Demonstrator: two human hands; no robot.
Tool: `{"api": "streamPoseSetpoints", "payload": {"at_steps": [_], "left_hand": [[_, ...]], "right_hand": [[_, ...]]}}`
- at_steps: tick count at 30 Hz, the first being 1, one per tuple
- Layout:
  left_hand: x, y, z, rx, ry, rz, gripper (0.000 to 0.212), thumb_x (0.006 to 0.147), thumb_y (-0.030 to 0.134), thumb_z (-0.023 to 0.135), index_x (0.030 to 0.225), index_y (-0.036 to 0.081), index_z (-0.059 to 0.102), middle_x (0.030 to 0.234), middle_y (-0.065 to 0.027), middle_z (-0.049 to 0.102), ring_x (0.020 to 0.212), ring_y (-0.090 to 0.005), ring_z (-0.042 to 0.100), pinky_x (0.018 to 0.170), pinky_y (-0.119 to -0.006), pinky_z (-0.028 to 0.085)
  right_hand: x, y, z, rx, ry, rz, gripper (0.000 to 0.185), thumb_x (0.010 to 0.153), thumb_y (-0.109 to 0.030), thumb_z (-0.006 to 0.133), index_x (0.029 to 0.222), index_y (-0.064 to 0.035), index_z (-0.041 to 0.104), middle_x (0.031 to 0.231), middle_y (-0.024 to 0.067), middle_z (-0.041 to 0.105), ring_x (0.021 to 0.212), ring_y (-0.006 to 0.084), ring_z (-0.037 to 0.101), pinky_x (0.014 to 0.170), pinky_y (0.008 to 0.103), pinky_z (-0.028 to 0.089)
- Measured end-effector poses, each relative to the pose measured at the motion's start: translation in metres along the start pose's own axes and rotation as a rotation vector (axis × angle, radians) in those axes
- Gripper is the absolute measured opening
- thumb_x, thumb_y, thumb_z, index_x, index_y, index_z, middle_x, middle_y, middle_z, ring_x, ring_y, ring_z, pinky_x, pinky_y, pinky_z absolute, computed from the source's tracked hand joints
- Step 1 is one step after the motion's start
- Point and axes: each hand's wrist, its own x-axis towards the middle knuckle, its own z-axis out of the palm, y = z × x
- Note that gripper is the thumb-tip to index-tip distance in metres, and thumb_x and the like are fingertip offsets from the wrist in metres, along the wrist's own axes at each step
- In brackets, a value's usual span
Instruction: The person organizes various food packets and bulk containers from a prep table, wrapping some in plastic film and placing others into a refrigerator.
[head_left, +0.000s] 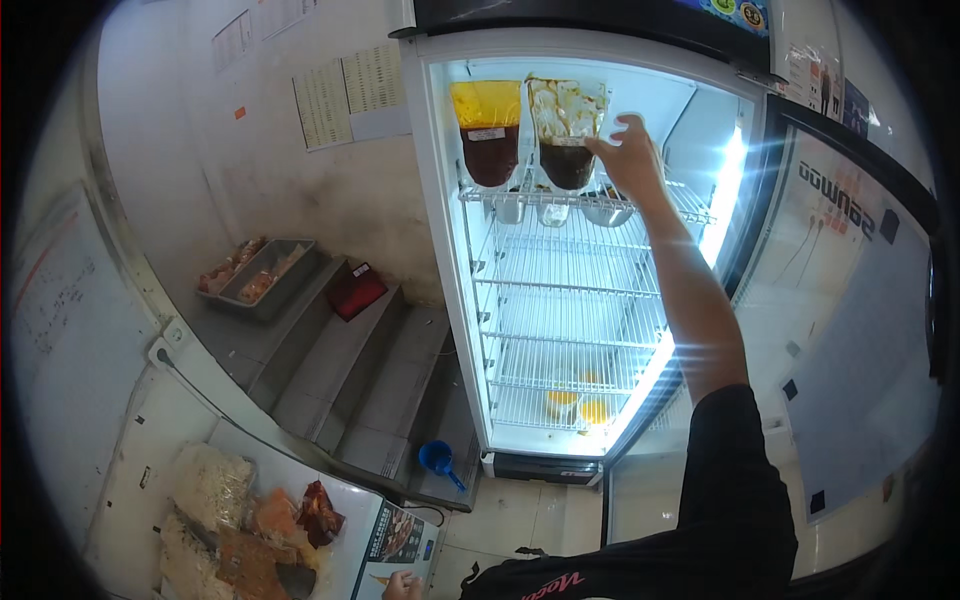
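Observation:
My right hand (630, 157) reaches onto the top shelf of an upright glass-door fridge (442, 247), its fingers at the right edge of a clear pouch of dark sauce (568, 161); whether it grips the pouch is unclear. Left of that stands a pouch of dark red liquid with a yellow-orange upper part (487, 142). Metal bowls (609, 214) show through the top wire rack. Containers with yellow lids (594, 411) sit at the fridge bottom. Partly cut off at the lower edge, my left hand (403, 586) is by the front of a white chest freezer (352, 517), its fingers curled.
Grey tiled steps (360, 360) hold a grey tray of wrapped food (274, 277), a red packet (357, 291) and a blue dipper (440, 457). Bagged foods (262, 540) lie on the freezer. The fridge's glass door (832, 300) stands open on the right.

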Motion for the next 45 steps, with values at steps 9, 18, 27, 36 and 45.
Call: {"api": "streamPoseSetpoints", "payload": {"at_steps": [9,18,27,36,45], "left_hand": [[-0.01,0.002,0.01,0.034,0.08,0.044,0.046,0.099,0.044,0.051,0.122,0.005,0.058,0.091,-0.0111,0.068,0.079,-0.0264,0.065,0.069,-0.04,0.052],[0.003,-0.105,0.053,-0.375,0.038,-0.037,0.034,0.103,0.04,0.047,0.099,0.008,0.058,0.079,-0.0026,0.059,0.066,-0.0162,0.056,0.054,-0.031,0.045],[-0.029,-0.032,0.008,-0.041,0.02,-0.065,0.039,0.094,0.028,0.064,0.119,0.0,0.058,0.099,-0.0196,0.072,0.093,-0.0351,0.07,0.081,-0.044,0.055],[-0.165,-0.064,-0.038,-0.298,0.355,-0.478,0.036,0.094,0.027,0.065,0.114,-0.002,0.061,0.107,-0.0246,0.071,0.099,-0.0405,0.069,0.087,-0.044,0.053],[-0.186,-0.188,-0.184,-0.293,1.142,-0.367,0.023,0.094,0.015,0.065,0.111,0.0,0.06,0.096,-0.0167,0.072,0.09,-0.0314,0.071,0.079,-0.039,0.055]], "right_hand": [[0.006,-0.063,0.029,-0.382,0.186,-0.282,0.092,0.091,-0.027,0.068,0.156,0.0051,0.01,0.113,0.0315,0.059,0.099,0.0438,0.063,0.089,0.0519,0.05],[-0.034,-0.092,0.042,-0.247,-0.031,-0.541,0.062,0.094,-0.02,0.065,0.151,-0.0117,0.042,0.105,0.0192,0.063,0.096,0.0321,0.064,0.085,0.0452,0.052],[-0.244,-0.099,0.061,0.304,-1.15,-0.279,0.045,0.092,-0.019,0.069,0.134,-0.0064,0.062,0.088,0.0125,0.07,0.077,0.02,0.064,0.074,0.0337,0.051],[-0.574,-0.106,0.144,0.429,-2.011,-0.188,0.045,0.095,-0.021,0.065,0.136,-0.0038,0.058,0.088,0.0118,0.07,0.078,0.0186,0.066,0.075,0.0324,0.052],[-0.689,-0.216,0.142,0.163,-2.081,-0.436,0.05,0.091,-0.033,0.068,0.132,-0.0047,0.061,0.097,0.0192,0.073,0.09,0.0316,0.071,0.082,0.04,0.054]]}}
